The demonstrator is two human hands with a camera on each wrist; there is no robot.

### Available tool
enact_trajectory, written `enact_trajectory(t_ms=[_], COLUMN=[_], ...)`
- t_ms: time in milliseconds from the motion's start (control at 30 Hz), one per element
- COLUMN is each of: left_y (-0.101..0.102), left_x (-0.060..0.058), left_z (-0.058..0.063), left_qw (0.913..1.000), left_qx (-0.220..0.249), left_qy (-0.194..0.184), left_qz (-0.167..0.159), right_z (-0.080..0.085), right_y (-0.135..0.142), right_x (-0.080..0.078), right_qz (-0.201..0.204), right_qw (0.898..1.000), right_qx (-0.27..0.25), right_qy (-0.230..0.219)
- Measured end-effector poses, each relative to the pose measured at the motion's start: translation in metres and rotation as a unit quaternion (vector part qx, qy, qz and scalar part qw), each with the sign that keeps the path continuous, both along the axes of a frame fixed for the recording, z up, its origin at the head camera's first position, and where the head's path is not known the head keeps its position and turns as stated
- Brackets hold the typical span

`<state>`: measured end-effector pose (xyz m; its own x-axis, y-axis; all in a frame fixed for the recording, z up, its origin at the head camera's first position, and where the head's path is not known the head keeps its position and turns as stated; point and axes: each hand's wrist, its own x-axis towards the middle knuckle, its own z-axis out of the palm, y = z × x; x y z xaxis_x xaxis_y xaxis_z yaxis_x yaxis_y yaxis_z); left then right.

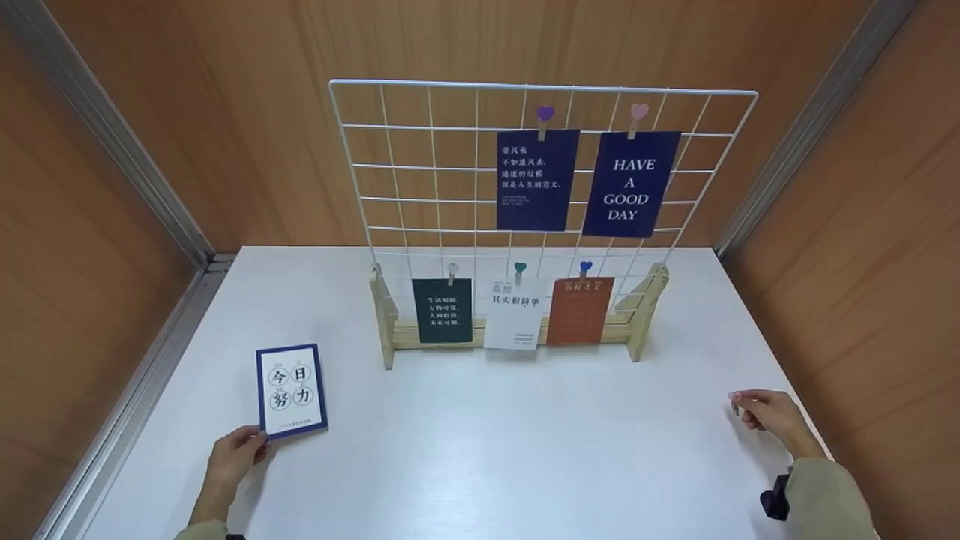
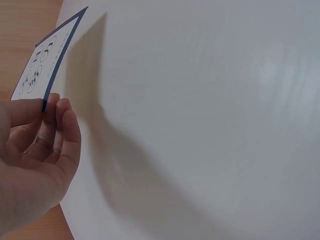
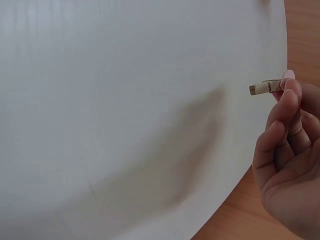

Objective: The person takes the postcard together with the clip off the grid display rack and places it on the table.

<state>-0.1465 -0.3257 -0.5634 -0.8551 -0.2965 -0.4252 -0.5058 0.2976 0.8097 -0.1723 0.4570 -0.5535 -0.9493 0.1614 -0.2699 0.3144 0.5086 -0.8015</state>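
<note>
At the left of the head view, my left hand (image 1: pixel 234 459) pinches the lower left corner of a white card with a blue border (image 1: pixel 291 390). The same card (image 2: pixel 42 62) tilts above the table in the left wrist view, its shadow falling beside it. Far to the right, my right hand (image 1: pixel 772 416) pinches a small wooden clothespin (image 3: pixel 265 87) by its end between thumb and finger. Something pink, partly covered by the fingertips, shows at that end. The clothespin's free tip points away from the fingers.
A white wire grid (image 1: pixel 420 166) stands in a wooden base (image 1: pixel 384 322) at the back. Two blue cards (image 1: pixel 536 214) hang high on it from heart clips; a green card (image 1: pixel 442 311), a white card (image 1: pixel 514 319) and an orange card (image 1: pixel 579 315) hang low. Wooden walls surround the white table (image 1: pixel 450 450).
</note>
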Motion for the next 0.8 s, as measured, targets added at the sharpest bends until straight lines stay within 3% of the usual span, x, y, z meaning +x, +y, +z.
enact_trajectory(t_ms=[67, 367, 600, 800], left_y=[-0.002, -0.006, -0.008, -0.008], left_x=[0.002, 0.003, 0.003, 0.002], left_z=[0.0, -0.003, -0.008, -0.011], left_qw=[0.9999, 0.9999, 0.9997, 0.9995], left_qx=[0.005, 0.003, -0.015, -0.012], left_qy=[0.001, -0.017, -0.019, -0.025], left_qz=[-0.012, -0.002, -0.002, 0.013], right_z=[0.002, -0.008, -0.019, -0.021], right_y=[-0.005, -0.006, -0.001, -0.004], right_x=[0.004, 0.008, 0.011, 0.012], right_qz=[-0.005, -0.022, -0.044, -0.054], right_qw=[1.0, 0.999, 0.998, 0.997], right_qx=[0.005, 0.006, -0.014, -0.036], right_qy=[-0.007, -0.025, -0.046, -0.038])
